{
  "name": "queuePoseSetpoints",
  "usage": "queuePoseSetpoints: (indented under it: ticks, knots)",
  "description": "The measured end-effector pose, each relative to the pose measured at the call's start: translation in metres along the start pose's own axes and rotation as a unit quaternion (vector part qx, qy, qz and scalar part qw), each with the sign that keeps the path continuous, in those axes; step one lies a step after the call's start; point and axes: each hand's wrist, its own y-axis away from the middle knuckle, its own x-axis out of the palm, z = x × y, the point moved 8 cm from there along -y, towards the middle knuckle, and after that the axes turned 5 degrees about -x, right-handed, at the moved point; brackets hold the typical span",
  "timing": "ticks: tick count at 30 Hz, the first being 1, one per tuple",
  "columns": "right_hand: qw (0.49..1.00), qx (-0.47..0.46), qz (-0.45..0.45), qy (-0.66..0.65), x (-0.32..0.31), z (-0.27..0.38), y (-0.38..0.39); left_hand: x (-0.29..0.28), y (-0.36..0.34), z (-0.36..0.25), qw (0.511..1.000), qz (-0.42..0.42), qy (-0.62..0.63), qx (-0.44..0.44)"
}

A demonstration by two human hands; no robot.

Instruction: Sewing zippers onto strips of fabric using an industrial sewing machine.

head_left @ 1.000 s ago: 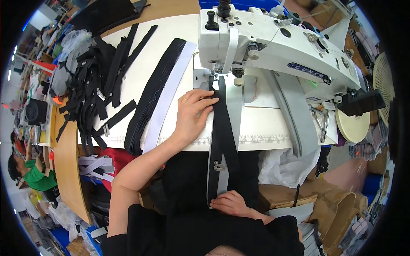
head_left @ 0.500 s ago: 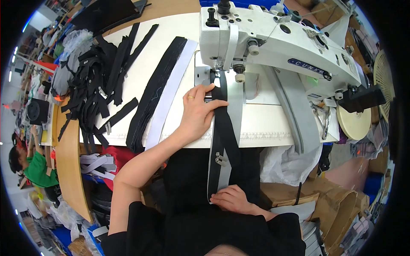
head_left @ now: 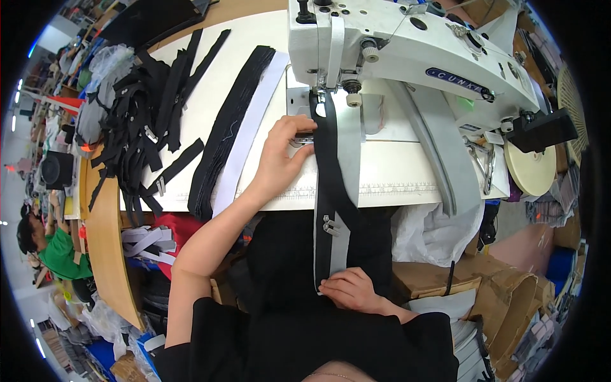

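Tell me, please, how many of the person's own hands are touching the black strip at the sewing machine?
2: the left hand presses the black strip on the table beside the needle; the right hand holds its lower end near the lap.

I'm looking into a garment sewing workshop. A white industrial sewing machine (head_left: 407,57) stands on the far right of a pale worktable (head_left: 254,70). Cut black straps (head_left: 137,121) lie heaped on its left, with a stack of black and white strips (head_left: 232,127) beside them. Another worker in green (head_left: 54,251) sits at the far left amid crowded benches.
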Motion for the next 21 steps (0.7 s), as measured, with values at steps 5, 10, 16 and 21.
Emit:
queuePoseSetpoints:
  ticks: [5, 10, 16, 21]
  knots:
    - [1.000, 0.005, -0.011, 0.001, 0.001, -0.001, -0.001, 0.008, -0.001, -0.011, 0.997, -0.028, -0.070, 0.001]
    - [1.000, 0.010, -0.004, 0.004, -0.001, -0.001, -0.002, 0.027, 0.011, -0.034, 0.967, 0.049, -0.201, 0.147]
    - [1.000, 0.027, 0.010, 0.007, -0.001, -0.005, 0.002, 0.000, 0.028, -0.040, 0.938, 0.302, -0.118, 0.125]
    - [1.000, 0.020, 0.010, -0.002, 0.002, -0.006, 0.004, -0.010, 0.035, -0.054, 0.924, 0.378, 0.064, 0.011]
